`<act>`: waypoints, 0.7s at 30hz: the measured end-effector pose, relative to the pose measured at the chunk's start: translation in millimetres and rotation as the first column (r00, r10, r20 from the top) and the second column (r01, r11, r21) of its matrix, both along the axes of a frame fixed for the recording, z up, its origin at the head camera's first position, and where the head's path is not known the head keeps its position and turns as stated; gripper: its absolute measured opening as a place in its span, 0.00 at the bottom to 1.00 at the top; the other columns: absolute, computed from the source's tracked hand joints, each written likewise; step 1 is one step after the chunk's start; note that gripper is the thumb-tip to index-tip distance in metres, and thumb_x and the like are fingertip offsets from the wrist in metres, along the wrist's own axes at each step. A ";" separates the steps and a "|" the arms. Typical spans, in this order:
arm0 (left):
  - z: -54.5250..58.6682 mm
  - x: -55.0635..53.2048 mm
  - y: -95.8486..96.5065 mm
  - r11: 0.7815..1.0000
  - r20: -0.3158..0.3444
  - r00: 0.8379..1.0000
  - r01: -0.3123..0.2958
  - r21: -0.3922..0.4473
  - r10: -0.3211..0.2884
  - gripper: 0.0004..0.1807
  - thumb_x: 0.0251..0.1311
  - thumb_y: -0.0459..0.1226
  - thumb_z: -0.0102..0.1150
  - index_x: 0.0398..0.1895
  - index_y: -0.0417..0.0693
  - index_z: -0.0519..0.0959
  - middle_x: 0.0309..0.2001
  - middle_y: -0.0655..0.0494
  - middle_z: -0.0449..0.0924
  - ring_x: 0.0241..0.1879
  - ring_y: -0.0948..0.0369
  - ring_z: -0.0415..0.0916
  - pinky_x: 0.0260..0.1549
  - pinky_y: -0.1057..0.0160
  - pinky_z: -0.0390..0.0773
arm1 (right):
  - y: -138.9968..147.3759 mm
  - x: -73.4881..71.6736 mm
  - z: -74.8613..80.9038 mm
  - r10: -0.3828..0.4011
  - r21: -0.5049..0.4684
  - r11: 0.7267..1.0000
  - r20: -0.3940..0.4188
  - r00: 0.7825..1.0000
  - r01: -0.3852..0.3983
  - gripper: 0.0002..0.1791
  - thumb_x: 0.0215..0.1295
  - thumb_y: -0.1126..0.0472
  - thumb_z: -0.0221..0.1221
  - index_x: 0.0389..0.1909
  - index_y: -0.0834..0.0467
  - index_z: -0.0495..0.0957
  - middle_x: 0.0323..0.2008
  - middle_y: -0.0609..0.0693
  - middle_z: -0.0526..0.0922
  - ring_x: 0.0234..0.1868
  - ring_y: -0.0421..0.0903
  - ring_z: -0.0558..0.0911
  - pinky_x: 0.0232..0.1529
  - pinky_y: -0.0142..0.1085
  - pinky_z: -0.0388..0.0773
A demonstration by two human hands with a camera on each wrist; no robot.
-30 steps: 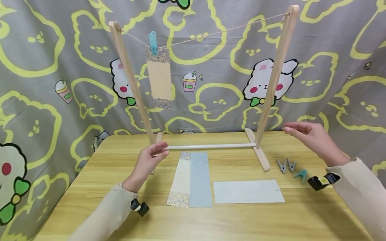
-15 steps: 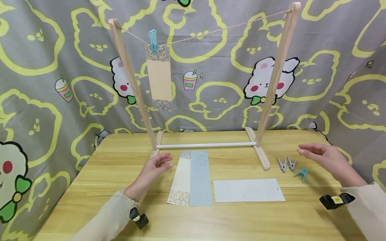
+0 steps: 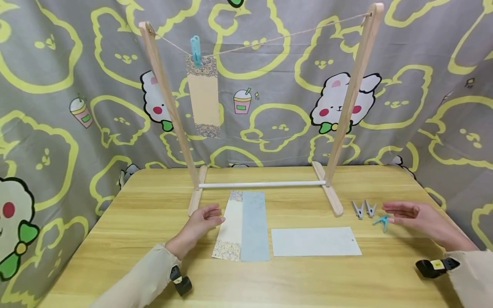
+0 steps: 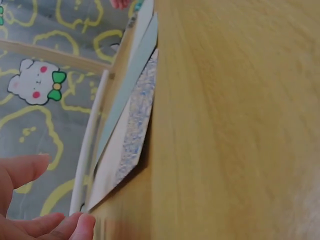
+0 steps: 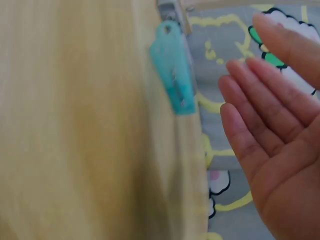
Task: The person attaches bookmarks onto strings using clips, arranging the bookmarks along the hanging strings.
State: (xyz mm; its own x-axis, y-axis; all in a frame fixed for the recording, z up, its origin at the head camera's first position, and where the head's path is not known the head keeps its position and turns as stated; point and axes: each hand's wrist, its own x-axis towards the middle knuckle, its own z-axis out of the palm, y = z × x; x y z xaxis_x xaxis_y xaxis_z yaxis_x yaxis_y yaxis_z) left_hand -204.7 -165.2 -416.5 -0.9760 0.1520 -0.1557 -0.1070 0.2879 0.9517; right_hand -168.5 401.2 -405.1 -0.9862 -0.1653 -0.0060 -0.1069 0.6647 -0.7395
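Holding left hand [image 3: 201, 223] and right hand [image 3: 423, 220] loosely spread, both empty, the latter near teal clothespin [image 3: 383, 221]. Probably light, stiff, springy; best pinched at its handles.

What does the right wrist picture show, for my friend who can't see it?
A right hand, fingers extended, near but apart from a turquoise clothespin on a wooden table; a gray clip shows at the top, a cartoon-patterned curtain behind.
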 end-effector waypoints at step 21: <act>-12.4 -6.8 8.3 0.999 -0.031 0.999 -0.024 -0.031 0.023 0.28 0.59 0.29 0.59 0.61 0.27 0.65 0.57 0.35 0.71 0.51 0.49 0.72 0.49 0.60 0.75 | 17.5 -11.8 -27.8 0.260 -0.221 0.941 -0.022 0.965 -0.258 0.24 0.63 0.72 0.56 0.59 0.74 0.65 0.54 0.31 0.76 0.52 0.25 0.73 0.46 0.19 0.71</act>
State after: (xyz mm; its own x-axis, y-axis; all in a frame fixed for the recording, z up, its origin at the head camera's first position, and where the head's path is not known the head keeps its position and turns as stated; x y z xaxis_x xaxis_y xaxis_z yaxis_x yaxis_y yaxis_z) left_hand -211.4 -157.0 -428.9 -0.9836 0.1246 -0.1301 -0.0851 0.3154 0.9451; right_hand -180.3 418.7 -432.9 -0.9093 -0.4129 0.0519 -0.2474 0.4359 -0.8653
